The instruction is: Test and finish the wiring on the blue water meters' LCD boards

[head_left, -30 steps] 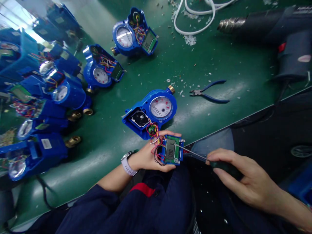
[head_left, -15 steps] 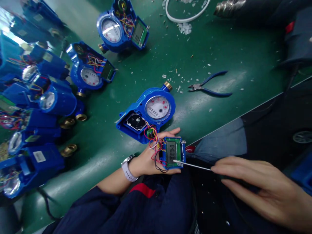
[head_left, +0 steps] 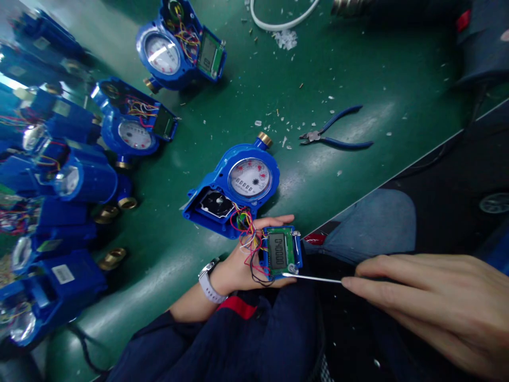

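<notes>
My left hand point(head_left: 238, 265), with a watch on its wrist, is closed around a small blue-framed display board point(head_left: 278, 249) whose digits face up. Coloured wires point(head_left: 249, 233) run from the board into the open housing of a blue water meter point(head_left: 234, 185), which lies on the bench with its round dial up. Between thumb and fingers of my right hand point(head_left: 429, 302) is a thin white stick that looks like a cotton swab point(head_left: 314, 278). Its tip is at the board's lower edge, close to a small clear round part point(head_left: 293, 269).
Blue-handled cutting pliers point(head_left: 338, 130) lie open to the right of the meter. Two opened meters point(head_left: 163, 53) point(head_left: 137, 132) stand farther back, and several more crowd the left side. Clear scraps point(head_left: 286, 38), a white cable loop point(head_left: 278, 25) and a dark tool point(head_left: 397, 16) are at the back.
The swab's tip has moved from the display's lower part down to the board's bottom edge. My right hand's fingers have drawn closer together. The view has shifted slightly.
</notes>
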`<move>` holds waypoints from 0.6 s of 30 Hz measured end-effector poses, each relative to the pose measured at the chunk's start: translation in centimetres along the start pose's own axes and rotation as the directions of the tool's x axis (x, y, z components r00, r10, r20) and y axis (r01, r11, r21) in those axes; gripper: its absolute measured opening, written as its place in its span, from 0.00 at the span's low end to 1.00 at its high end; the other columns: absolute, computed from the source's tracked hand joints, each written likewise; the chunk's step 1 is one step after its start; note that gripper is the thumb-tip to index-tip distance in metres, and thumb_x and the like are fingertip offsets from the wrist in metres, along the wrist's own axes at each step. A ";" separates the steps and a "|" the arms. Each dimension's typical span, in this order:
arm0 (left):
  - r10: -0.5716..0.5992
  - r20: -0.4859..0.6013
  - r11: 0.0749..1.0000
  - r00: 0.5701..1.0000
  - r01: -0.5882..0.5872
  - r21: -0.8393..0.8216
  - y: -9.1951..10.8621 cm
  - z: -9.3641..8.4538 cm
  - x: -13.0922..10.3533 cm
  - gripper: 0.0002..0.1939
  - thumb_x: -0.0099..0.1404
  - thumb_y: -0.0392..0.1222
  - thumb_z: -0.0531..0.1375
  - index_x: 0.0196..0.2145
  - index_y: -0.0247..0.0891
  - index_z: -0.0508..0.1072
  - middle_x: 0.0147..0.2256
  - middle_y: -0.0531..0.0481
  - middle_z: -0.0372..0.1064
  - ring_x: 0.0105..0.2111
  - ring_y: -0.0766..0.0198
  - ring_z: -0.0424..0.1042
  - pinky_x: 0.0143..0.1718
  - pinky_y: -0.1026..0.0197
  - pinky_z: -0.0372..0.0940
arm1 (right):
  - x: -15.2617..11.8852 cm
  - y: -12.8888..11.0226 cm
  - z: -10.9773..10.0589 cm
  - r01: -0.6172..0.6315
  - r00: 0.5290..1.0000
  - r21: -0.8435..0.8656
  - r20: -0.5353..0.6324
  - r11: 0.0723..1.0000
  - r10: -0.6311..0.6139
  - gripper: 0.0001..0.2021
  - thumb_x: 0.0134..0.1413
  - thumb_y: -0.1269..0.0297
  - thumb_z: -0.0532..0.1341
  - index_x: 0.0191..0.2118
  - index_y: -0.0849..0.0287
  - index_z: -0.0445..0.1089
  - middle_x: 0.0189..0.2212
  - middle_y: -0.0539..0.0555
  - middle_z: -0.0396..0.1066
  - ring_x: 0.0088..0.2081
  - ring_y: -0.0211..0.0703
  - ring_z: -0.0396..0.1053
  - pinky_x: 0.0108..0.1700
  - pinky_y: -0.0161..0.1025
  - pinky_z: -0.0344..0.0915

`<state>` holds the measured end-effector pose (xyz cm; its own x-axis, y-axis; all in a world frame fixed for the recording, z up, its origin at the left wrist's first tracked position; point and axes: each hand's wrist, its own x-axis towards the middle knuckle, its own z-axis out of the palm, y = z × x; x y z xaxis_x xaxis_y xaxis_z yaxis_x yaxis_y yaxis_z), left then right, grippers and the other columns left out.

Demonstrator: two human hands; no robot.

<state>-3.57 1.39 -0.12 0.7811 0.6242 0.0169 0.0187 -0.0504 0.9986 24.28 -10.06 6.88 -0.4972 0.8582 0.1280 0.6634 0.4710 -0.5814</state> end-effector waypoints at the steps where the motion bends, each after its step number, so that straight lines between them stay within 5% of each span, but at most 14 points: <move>1: -0.003 -0.003 1.000 1.000 0.003 0.006 0.1 0.0 0.0 0.42 0.53 0.42 0.74 0.60 0.48 0.58 0.62 0.39 0.61 0.59 0.48 0.69 0.61 0.43 0.64 | 0.0 0.3 -0.1 0.014 1.000 -0.034 0.004 0.999 -0.014 0.21 0.62 0.73 0.52 0.55 0.50 0.73 0.44 0.52 0.77 0.36 0.43 0.77 0.31 0.38 0.73; 7: -0.035 -0.006 0.999 0.999 0.035 0.001 0.2 0.3 0.0 0.49 0.52 0.42 0.75 0.64 0.52 0.52 0.62 0.42 0.64 0.58 0.50 0.70 0.60 0.46 0.66 | 1.4 1.7 -1.2 0.120 0.991 -0.120 0.067 0.986 -0.112 0.29 0.56 0.78 0.50 0.57 0.44 0.72 0.44 0.52 0.77 0.38 0.46 0.75 0.36 0.42 0.72; 13: -0.021 -0.021 1.000 1.000 0.021 0.014 0.4 0.2 0.2 0.43 0.52 0.41 0.75 0.59 0.49 0.58 0.64 0.40 0.62 0.60 0.49 0.69 0.60 0.45 0.66 | 3.0 1.4 -1.7 0.192 0.981 -0.164 0.032 0.968 -0.190 0.22 0.61 0.75 0.48 0.49 0.47 0.74 0.39 0.55 0.78 0.35 0.49 0.74 0.35 0.46 0.70; 18: -0.060 0.013 0.997 0.998 0.060 -0.041 0.2 0.1 0.2 0.41 0.54 0.42 0.74 0.59 0.49 0.58 0.64 0.41 0.63 0.56 0.52 0.73 0.58 0.48 0.68 | 3.5 1.0 -1.8 0.259 0.966 -0.195 0.026 0.946 -0.259 0.23 0.54 0.78 0.50 0.49 0.53 0.74 0.39 0.56 0.77 0.33 0.49 0.73 0.35 0.46 0.71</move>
<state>-3.33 1.43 0.12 0.7864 0.6161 -0.0434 0.0401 0.0192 0.9990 24.20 -6.25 8.18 -0.6664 0.7012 0.2533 0.6076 0.7077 -0.3605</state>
